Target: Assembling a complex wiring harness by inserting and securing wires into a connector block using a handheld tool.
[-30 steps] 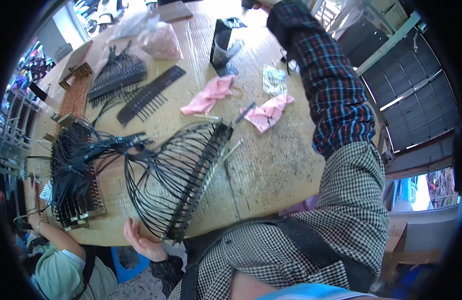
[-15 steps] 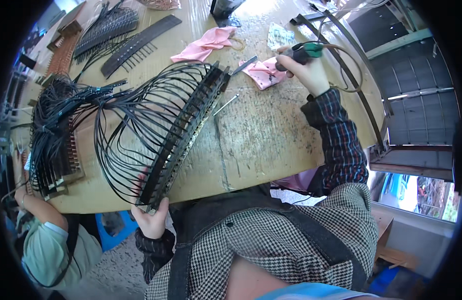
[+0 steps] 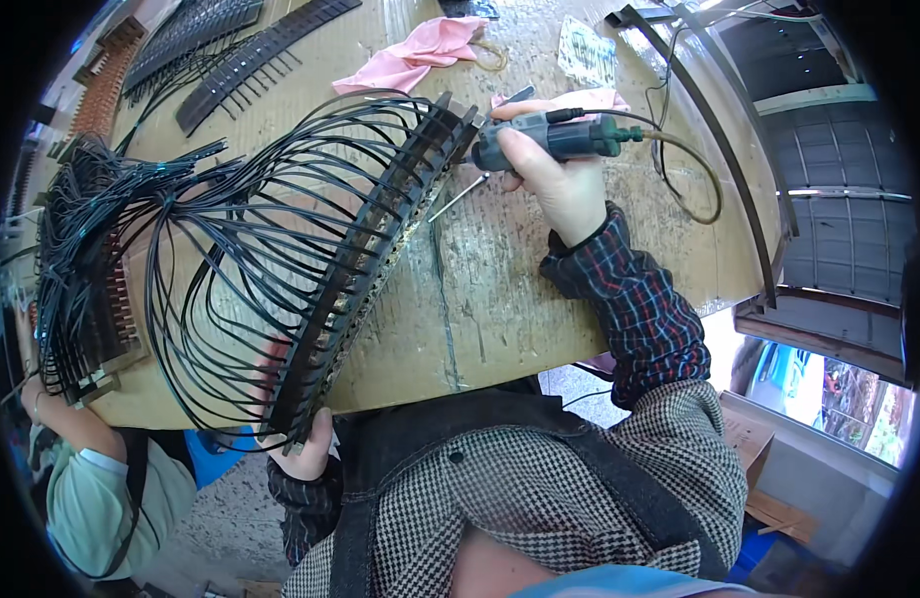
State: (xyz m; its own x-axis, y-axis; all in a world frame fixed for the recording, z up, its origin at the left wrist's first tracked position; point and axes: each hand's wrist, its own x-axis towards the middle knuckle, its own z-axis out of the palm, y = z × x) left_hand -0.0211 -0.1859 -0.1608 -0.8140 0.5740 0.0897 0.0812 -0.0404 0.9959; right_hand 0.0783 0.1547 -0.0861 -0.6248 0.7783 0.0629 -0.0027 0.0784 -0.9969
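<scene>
My left hand (image 3: 306, 460) is closed around the near end of a long dark slotted bar (image 3: 370, 261), which slants across the table's front left. From its slots, many thin black cables (image 3: 271, 237) loop leftward into a tied bunch. My right hand (image 3: 565, 191) grips a dark, pen-like powered hand tool (image 3: 572, 138) with a green rear end and a brownish hose (image 3: 697, 151). The tool's front is close to the bar's far end; whether they touch I cannot tell. Beside the bar lies a thin metal rod (image 3: 458, 197). Under the right hand, a pink cloth (image 3: 602, 98) is mostly hidden.
Another pink cloth (image 3: 412, 58) and a printed packet (image 3: 587, 52) lie farther back on the table (image 3: 500, 299). More slotted bars (image 3: 256, 62) sit at the far left. A dark rail (image 3: 714, 130) runs along the right. At the left edge, another person's arm (image 3: 73, 417) reaches in.
My right hand has brought the tool leftward and nearer, up to the bar's far end. In the picture, the bar and cables have shifted slightly. My left hand keeps its hold.
</scene>
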